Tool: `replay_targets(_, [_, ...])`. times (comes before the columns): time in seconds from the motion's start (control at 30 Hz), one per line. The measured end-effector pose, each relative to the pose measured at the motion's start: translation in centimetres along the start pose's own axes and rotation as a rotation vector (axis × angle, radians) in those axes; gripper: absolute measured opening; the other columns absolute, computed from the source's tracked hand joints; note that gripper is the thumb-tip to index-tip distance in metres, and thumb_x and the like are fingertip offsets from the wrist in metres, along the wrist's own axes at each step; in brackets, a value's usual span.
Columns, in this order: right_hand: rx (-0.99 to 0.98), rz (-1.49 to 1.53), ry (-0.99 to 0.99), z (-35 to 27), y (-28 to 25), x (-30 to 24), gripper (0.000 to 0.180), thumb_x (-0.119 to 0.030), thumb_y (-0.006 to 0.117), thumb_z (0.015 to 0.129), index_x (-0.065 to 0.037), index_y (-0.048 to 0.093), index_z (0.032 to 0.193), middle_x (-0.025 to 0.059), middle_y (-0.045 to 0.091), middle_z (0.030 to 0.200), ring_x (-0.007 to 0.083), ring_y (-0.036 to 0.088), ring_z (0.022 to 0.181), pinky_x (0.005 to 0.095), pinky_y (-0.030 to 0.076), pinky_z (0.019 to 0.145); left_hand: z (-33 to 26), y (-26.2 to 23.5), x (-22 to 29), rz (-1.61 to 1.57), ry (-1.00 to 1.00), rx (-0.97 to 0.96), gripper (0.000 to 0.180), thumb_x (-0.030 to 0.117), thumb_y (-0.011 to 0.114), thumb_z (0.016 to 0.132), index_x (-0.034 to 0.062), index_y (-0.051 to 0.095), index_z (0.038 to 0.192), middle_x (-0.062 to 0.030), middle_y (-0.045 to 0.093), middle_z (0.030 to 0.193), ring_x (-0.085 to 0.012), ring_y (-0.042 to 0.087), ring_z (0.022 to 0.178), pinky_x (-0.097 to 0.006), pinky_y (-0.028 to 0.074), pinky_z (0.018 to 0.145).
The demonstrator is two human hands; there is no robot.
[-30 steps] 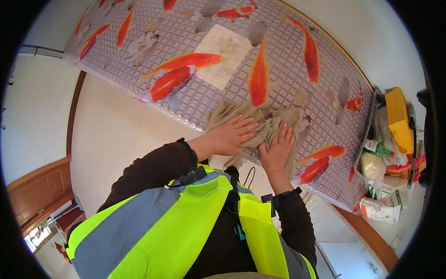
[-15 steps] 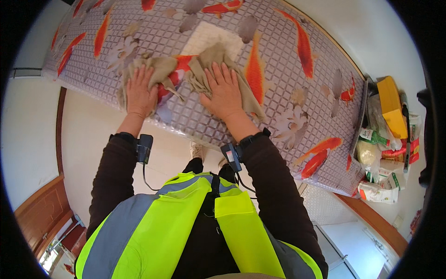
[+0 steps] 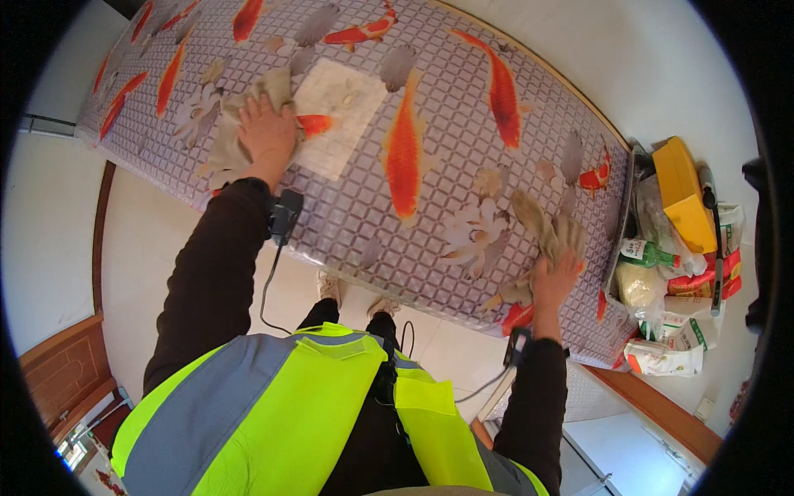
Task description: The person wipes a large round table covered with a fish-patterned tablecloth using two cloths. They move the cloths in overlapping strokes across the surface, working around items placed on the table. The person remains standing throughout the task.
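Note:
My left hand lies with fingers spread on a crumpled beige-grey cloth, pressing it to the table. Farther right, near the table's front edge, my right hand rests on a second beige-grey cloth. Its fingers stretch forward over the fabric and are somewhat blurred. Under both cloths is a table cover with a grid pattern, red-orange fish and pale flowers. A cream rectangular patch shows just right of my left hand; whether it is printed or a separate sheet I cannot tell.
At the table's right end stand a yellow box, a green bottle, red and white packages and a long black-handled tool. A pale wall runs along the table's far side. Tiled floor shows at the near side.
My right hand and its cloth have swept right and nearer, away from my left hand. My left hand has shifted slightly right and farther. More of the cream patch is exposed.

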State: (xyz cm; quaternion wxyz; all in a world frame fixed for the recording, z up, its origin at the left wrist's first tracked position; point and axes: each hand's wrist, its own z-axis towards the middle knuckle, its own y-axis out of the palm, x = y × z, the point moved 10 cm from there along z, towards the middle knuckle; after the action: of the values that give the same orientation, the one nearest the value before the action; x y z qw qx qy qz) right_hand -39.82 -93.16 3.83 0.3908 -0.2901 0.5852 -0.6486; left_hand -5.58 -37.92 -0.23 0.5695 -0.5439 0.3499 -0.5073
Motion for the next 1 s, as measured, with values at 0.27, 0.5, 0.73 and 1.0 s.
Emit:
replay_targets(0.27, [0.105, -0.050, 0.203, -3.0, 1.8, 6.1, 0.067, -0.039, 0.051, 0.087, 0.001, 0.040, 0.139, 0.0246, 0.035, 0.145, 0.0426, 0.029, 0.135, 0.0467, 0.024, 0.112, -10.4, -1.5, 25.0, -0.140, 0.579, 0.079, 0.059, 0.038, 0.050, 0.088, 0.0061, 0.044, 0.137, -0.0132, 0.047, 0.134, -0.0314, 0.041, 0.126, -0.047, 0.036, 0.099])
replay_targets(0.5, [0.078, -0.035, 0.233, -2.7, 1.6, 5.9, 0.068, -0.039, 0.051, 0.087, -0.001, 0.037, 0.142, 0.0210, 0.032, 0.148, 0.0410, 0.026, 0.136, 0.0445, 0.022, 0.113, -32.8, -3.6, 36.6, -0.407, 1.193, -0.366, 0.064, 0.034, 0.056, 0.081, 0.0036, 0.043, 0.136, -0.0160, 0.041, 0.140, -0.0336, 0.034, 0.132, -0.049, 0.025, 0.108])
replay_targets(0.73, [0.048, -0.095, 0.207, -2.9, 2.7, 6.9, 0.068, -0.035, 0.050, 0.086, -0.004, 0.034, 0.144, 0.0184, 0.030, 0.149, 0.0399, 0.025, 0.137, 0.0448, 0.021, 0.114, -39.9, -4.0, 34.4, -0.552, 1.708, -0.439, 0.058, 0.035, 0.054, 0.085, 0.0095, 0.046, 0.136, -0.0092, 0.040, 0.144, -0.0289, 0.031, 0.136, -0.049, 0.020, 0.112])
replay_targets(1.0, [0.043, -0.092, 0.222, -3.1, 3.2, 7.8, 0.066, -0.033, 0.047, 0.086, -0.003, 0.034, 0.144, 0.0198, 0.031, 0.149, 0.0395, 0.025, 0.138, 0.0432, 0.021, 0.114, -16.8, -0.6, 32.7, -0.239, 1.245, -0.217, 0.057, 0.031, 0.053, 0.086, 0.0121, 0.041, 0.139, -0.0061, 0.042, 0.143, -0.0250, 0.035, 0.133, -0.048, 0.026, 0.107])
